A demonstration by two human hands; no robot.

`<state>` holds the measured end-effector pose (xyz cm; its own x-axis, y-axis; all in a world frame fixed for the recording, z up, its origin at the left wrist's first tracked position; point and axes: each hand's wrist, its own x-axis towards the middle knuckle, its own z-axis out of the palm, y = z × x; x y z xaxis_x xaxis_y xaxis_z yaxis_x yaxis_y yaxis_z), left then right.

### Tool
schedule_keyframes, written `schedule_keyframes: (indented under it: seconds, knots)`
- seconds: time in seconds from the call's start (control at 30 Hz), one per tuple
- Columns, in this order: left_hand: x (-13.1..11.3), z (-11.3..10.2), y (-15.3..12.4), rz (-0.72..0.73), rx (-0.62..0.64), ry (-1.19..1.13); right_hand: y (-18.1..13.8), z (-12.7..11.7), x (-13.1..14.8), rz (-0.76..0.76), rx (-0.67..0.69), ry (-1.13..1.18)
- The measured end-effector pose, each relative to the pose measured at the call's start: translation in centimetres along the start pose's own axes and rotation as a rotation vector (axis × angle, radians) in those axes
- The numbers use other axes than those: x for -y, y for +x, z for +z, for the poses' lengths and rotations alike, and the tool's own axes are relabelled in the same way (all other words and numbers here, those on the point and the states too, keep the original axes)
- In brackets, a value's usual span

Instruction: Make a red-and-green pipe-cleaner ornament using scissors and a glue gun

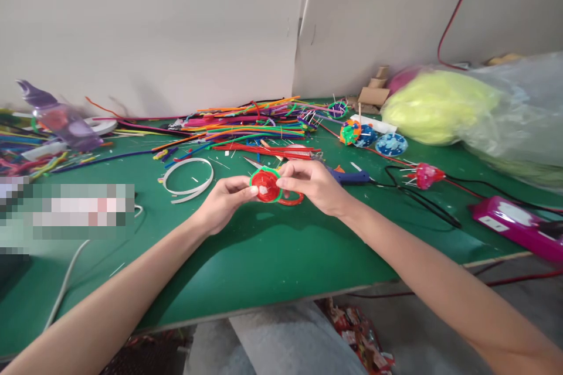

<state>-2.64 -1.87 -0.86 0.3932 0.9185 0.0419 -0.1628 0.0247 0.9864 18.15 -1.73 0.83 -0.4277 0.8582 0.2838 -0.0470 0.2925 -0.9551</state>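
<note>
Between my two hands, above the green table point(246, 269), is a small red round piece point(267, 179) with a pale patch and a green fuzzy pipe cleaner point(265, 169) along its rim. My left hand point(224, 202) pinches its left edge, thumb on the front. At the right edge, my right hand point(314, 184) has thumb and fingers pressed together on the green rim. Scissors point(294, 199) with red handles lie just behind and below the right hand, partly covered by it. A blue glue gun point(349, 176) rests beyond that hand, partly hidden.
Bundles of coloured pipe cleaners point(255, 126) lie along the back. A coiled white strip point(211, 176) is at left, near a purple bottle point(70, 123). Decorated balls point(391, 145), a pink spiky piece point(426, 176), cables, a magenta power strip point(510, 220) and plastic bags point(444, 102) occupy the right.
</note>
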Motion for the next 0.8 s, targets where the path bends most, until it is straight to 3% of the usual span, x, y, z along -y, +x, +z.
schedule_keyframes:
  seconds: [0.17, 0.6, 0.8]
  knots:
    - [0.1, -0.07, 0.12, 0.0, 0.017, 0.004, -0.02, -0.1, -0.31, 0.008, 0.059, 0.047]
    - [0.01, -0.26, -0.01, -0.015, 0.088, -0.07, -0.09, -0.09, 0.17, -0.028, -0.004, -0.053]
    - [-0.08, 0.21, -0.13, -0.018, 0.032, -0.058, -0.21, 0.19, 0.0, -0.028, -0.026, -0.069]
